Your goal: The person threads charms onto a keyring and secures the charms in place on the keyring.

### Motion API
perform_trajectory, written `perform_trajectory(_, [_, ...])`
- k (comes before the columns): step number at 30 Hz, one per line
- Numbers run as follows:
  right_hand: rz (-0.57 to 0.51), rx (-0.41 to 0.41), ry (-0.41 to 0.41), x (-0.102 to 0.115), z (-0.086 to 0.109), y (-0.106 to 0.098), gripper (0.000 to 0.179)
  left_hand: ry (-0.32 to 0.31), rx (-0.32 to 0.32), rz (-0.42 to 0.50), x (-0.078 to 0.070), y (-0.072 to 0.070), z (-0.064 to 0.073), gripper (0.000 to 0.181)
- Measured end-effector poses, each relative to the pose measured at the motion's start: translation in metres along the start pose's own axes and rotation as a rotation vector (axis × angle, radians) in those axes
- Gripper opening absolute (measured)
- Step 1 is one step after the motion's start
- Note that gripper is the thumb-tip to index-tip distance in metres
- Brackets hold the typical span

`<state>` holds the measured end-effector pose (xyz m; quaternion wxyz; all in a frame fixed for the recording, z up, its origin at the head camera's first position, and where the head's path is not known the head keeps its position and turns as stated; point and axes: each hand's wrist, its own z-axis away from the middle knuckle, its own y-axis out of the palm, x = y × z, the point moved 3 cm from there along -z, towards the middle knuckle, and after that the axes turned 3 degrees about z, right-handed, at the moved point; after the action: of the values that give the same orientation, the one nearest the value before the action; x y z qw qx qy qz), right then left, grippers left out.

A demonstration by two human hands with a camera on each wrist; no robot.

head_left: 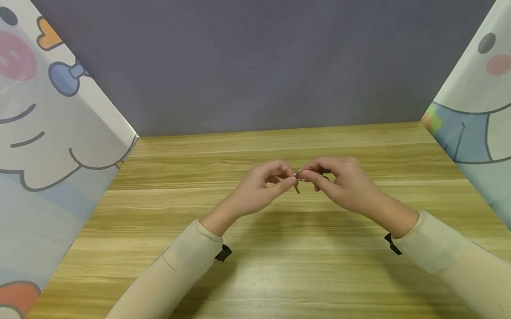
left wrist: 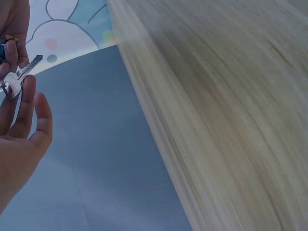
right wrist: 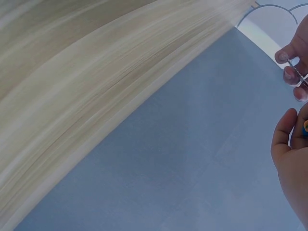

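Above the middle of the wooden table (head_left: 273,281), a silver key (left wrist: 14,83) and its key ring (head_left: 299,171) are held in the air. The left hand (head_left: 260,187) pinches close by the key's head; the right hand (head_left: 348,186) grips the ring between thumb and finger, with a blue-and-orange trinket (left wrist: 9,41) against its fingers. I'd judge the metal light, stiff, slippery and hardly fragile, best taken by the key's flat head. Behind the smooth-looking table stands a grey wall (head_left: 263,55); cartoon-printed panels (head_left: 49,143) flank its sides.
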<state>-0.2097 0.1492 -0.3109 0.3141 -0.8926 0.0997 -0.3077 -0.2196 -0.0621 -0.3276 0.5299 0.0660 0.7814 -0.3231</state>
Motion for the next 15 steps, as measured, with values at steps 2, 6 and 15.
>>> perform_trajectory(2, [-0.001,-0.001,-0.004,0.0008,-0.0003,0.0002,0.006,0.0,-0.004,0.001,0.0001,-0.0006,-0.0004,0.015])
perform_trajectory(6, [0.006,-0.004,-0.009,0.0014,-0.0003,0.0003,0.005,-0.002,0.001,0.009,0.0001,-0.0023,-0.0007,0.016])
perform_trajectory(15, [0.017,0.005,0.041,-0.0014,0.001,-0.0007,0.012,0.021,0.029,0.008,0.0003,-0.0033,-0.0015,0.008])
